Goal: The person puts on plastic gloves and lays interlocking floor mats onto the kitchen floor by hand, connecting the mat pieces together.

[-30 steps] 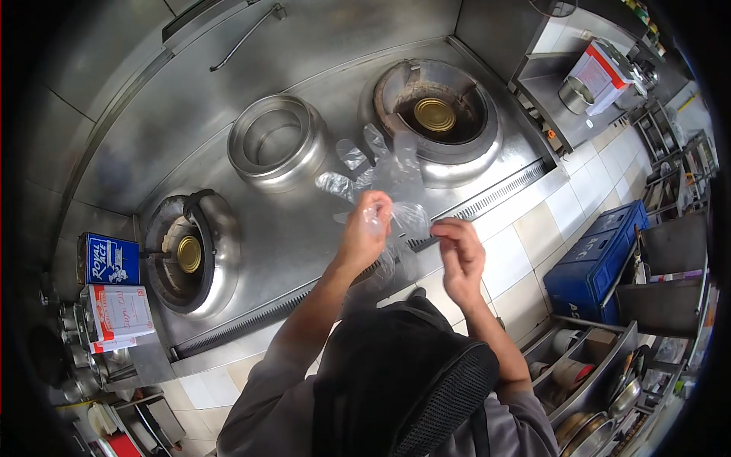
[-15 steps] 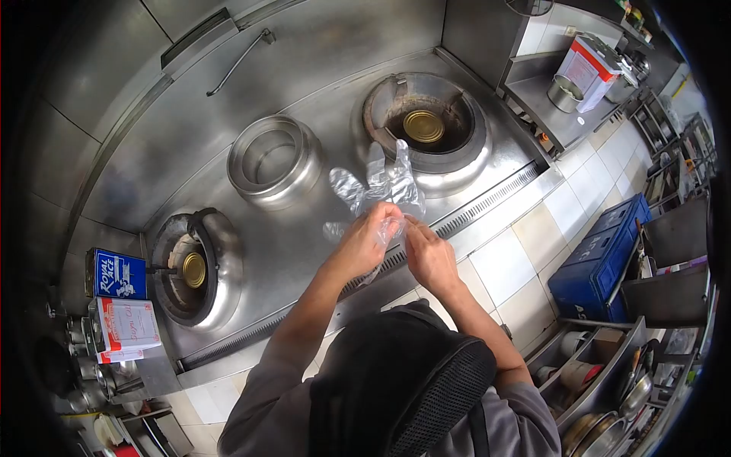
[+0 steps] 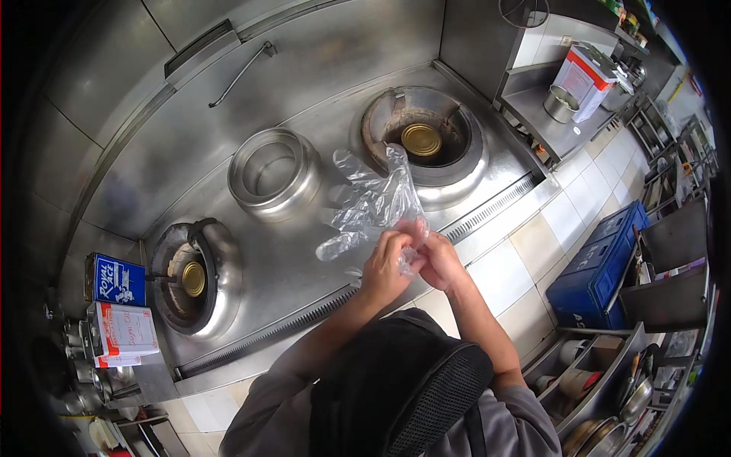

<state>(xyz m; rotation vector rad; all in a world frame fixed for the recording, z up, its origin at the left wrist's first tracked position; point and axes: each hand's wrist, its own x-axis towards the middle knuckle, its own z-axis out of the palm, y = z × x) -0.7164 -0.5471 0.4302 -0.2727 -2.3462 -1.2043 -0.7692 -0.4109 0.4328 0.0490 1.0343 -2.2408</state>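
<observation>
A clear disposable plastic glove (image 3: 373,202) hangs ahead of my hands, its fingers spread above the steel stove top. My left hand (image 3: 387,265) is closed on the cuff end, with crumpled film showing by the fingertips. Close against it, my right hand (image 3: 442,260) also grips the cuff; some fingertips show pinkish through the film. Whether any finger is inside the glove I cannot tell. Beyond the glove lies the right wok burner (image 3: 476,152), with a gold round lid (image 3: 421,140) in its middle.
A steel ring stand (image 3: 266,171) sits mid-stove, and the left wok burner (image 3: 217,282) is beside a blue tin (image 3: 118,279) and a white-red tin (image 3: 126,331). At right are a blue bin (image 3: 598,263), shelves with pans (image 3: 601,434) and a counter with a steel pot (image 3: 561,104).
Both hands have drawn slightly nearer my body and closer together. The glove has turned and spread more to the left, its film stretched around the fingertips.
</observation>
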